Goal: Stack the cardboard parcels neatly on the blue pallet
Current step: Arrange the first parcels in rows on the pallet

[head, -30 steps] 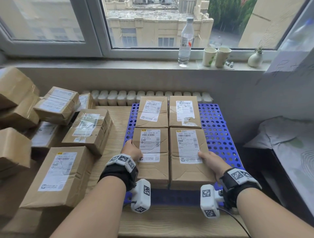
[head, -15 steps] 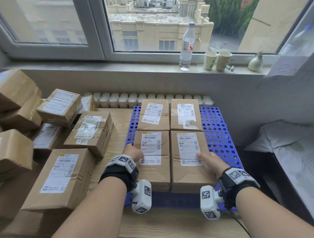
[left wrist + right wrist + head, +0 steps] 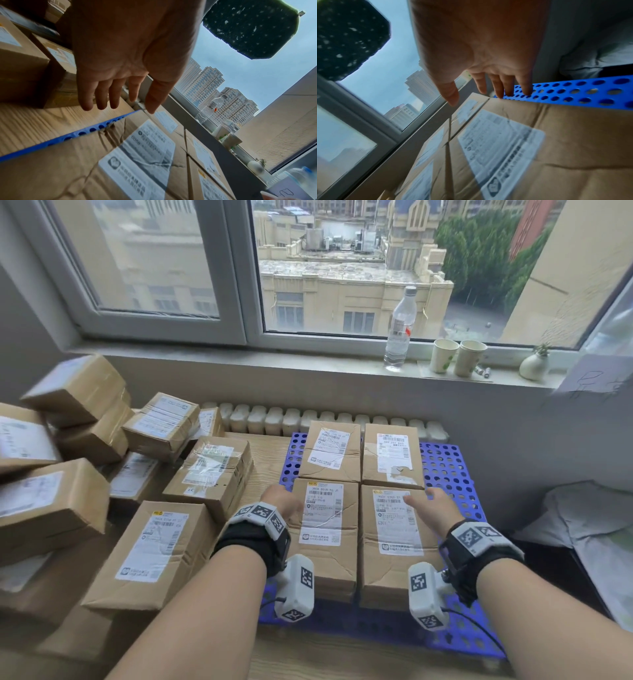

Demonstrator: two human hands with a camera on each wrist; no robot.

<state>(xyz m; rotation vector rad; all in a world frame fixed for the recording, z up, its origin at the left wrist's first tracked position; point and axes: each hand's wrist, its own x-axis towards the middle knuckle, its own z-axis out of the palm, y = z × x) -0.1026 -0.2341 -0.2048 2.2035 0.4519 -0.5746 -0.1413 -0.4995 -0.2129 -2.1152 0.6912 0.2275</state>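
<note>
both hands hang free, holding nothing. the left hand (image 3: 279,501) hovers with relaxed, nearly straight fingers (image 3: 101,97) over the left edge of the near-left parcel (image 3: 323,539), and the right hand (image 3: 431,508) hovers with loose fingers (image 3: 496,86) above the far right corner of the near-right parcel (image 3: 394,542); neither plainly touches the cardboard.

taking the blue pallet (image 3: 452,474) as the landmark: four parcels lie on it in a tight two-by-two block, long axes running from the person toward the window, labels up, pushed toward the pallet's left side. a bare perforated strip shows along its right side.

the waiting parcels all lie off the pallet's left edge. the closest, a large labelled parcel (image 3: 154,553), sits just beside the pallet's near-left corner, its long axis roughly parallel to the stacked ones. the left hand is clearly nearer to it; the right hand would need to cross the whole block. the next pick therefore likely swings left, and the parcel should need little turning to sit square.
</note>
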